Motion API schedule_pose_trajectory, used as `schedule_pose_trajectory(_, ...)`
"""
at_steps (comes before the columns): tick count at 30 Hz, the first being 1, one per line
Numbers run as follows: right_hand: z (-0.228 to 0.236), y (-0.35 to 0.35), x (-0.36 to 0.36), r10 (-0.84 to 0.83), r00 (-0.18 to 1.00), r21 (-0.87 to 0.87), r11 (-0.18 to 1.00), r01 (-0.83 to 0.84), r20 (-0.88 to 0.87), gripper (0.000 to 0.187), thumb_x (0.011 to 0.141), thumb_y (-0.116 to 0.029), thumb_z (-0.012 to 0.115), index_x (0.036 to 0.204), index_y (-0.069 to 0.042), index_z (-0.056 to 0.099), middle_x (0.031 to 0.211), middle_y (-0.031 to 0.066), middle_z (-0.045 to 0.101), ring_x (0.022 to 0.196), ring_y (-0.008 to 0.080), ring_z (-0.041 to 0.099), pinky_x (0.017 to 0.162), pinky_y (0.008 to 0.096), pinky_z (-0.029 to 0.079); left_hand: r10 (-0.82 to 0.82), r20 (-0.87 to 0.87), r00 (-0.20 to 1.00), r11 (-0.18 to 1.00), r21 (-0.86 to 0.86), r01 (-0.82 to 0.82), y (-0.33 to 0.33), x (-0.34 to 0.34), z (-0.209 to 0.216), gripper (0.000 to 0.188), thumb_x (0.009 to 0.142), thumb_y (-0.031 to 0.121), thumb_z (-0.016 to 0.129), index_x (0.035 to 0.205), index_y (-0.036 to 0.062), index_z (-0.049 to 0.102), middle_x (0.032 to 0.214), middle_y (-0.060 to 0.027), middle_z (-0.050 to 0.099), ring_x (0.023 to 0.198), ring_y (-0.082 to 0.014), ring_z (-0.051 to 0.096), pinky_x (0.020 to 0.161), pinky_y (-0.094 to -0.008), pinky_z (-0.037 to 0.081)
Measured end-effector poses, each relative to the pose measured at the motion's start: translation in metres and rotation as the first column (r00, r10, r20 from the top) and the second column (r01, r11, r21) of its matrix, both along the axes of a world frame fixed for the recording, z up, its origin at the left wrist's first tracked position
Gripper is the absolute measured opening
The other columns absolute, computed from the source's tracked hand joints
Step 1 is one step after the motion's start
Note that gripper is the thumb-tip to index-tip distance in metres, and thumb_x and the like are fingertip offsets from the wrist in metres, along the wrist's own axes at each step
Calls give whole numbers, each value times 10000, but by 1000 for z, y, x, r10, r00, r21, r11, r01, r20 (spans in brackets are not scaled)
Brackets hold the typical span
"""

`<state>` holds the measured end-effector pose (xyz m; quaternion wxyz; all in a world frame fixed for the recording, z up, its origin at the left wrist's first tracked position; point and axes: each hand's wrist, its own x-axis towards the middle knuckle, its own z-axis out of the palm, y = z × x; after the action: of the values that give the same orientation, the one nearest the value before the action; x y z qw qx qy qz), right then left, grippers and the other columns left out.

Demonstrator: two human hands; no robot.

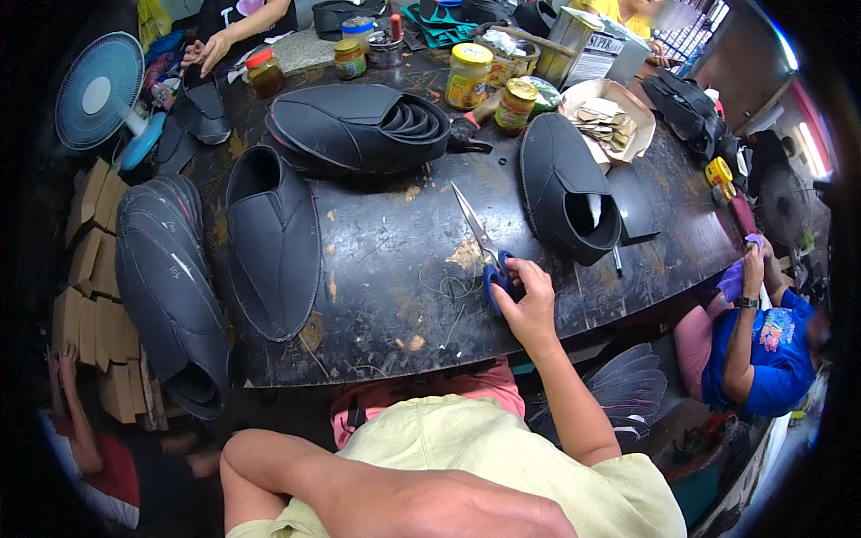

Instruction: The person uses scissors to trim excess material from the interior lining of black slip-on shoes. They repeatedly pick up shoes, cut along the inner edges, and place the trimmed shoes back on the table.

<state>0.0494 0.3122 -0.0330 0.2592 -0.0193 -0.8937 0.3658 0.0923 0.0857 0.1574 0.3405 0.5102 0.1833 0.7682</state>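
On the dark table (377,314), a pair of scissors (491,276) with blue handles points away from me, its blades slightly parted. My right hand (531,300) is closed on the handles, thumb on the near side. Close below the camera, my left arm bends across my body; the left hand (475,513) shows only its back, its fingers hidden. To the left of the scissors lies a black shoe upper (276,260), to the right another black upper (558,170). Loose thread (453,287) lies beside the scissors.
A stack of black uppers (166,251) overhangs the table's left edge; another black stack (350,130) lies farther back. Jars (468,81), a bowl of small pieces (628,103) and a tin (587,54) stand behind. A fan (99,90) stands far left. Other people (762,345) sit around.
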Motion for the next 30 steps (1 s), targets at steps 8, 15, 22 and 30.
schedule_pose_trajectory(8,-3,2,0,5,1000,19,1000,-5,25,391,752,-154,837,1088,-28,682,897,68,656,800,226,619,823,359,438,215,52,975,976,27,-216,5,4,7,191,1005,104,615,909,-56,654,910,-165,666,814,-314,667,752,-392,519)
schedule_pose_trajectory(15,-7,2,2,-23,998,2,1000,23,57,401,773,-54,806,1144,13,669,1013,104,671,876,214,610,829,330,508,381,166,910,907,125,-402,8,5,19,279,977,198,596,859,-51,644,869,-207,667,683,-353,655,660,-423,521)
schedule_pose_trajectory(22,-23,12,-2,-52,997,-363,929,72,64,355,845,19,765,1177,41,638,969,50,678,843,107,625,777,259,516,341,53,939,883,325,-339,-1,3,12,638,1014,471,597,1197,-138,649,1143,-263,676,1046,-407,674,914,-471,535)
schedule_pose_trajectory(30,-20,11,-3,-46,997,-338,939,63,58,216,924,-33,745,1103,-8,626,914,-23,620,804,59,570,739,219,477,298,297,907,856,338,-392,-13,33,26,731,993,509,637,1259,-172,640,1240,-311,642,1133,-413,655,962,-475,517)
